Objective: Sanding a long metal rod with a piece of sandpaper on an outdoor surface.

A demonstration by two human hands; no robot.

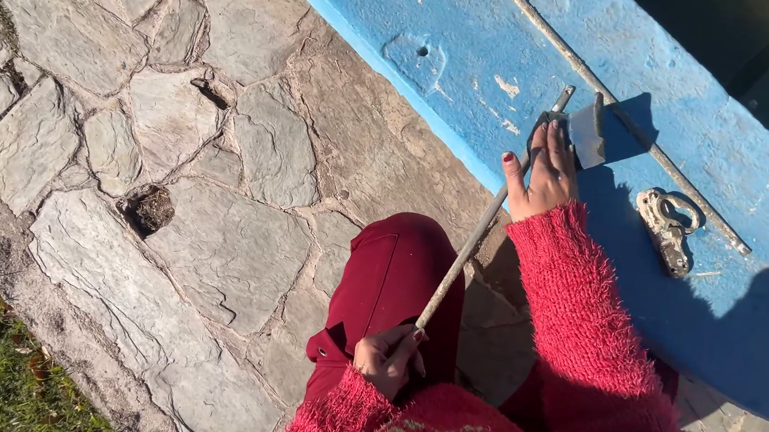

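Two hands work at a worn blue painted metal door (699, 77) standing over grey stone paving (219, 181). The left hand (387, 357) is closed around the low end of a long thin grey metal rod (476, 244). The right hand (547, 171) presses the rod's upper end against the door's small grey metal plate (590, 132), fingers flat, near a rusty padlock (667, 232).

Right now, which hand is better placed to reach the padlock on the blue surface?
Probably the right hand: it lies on the rod top beside the grey plate, close to the padlock. The left hand grips the rod's lower end, farther away.
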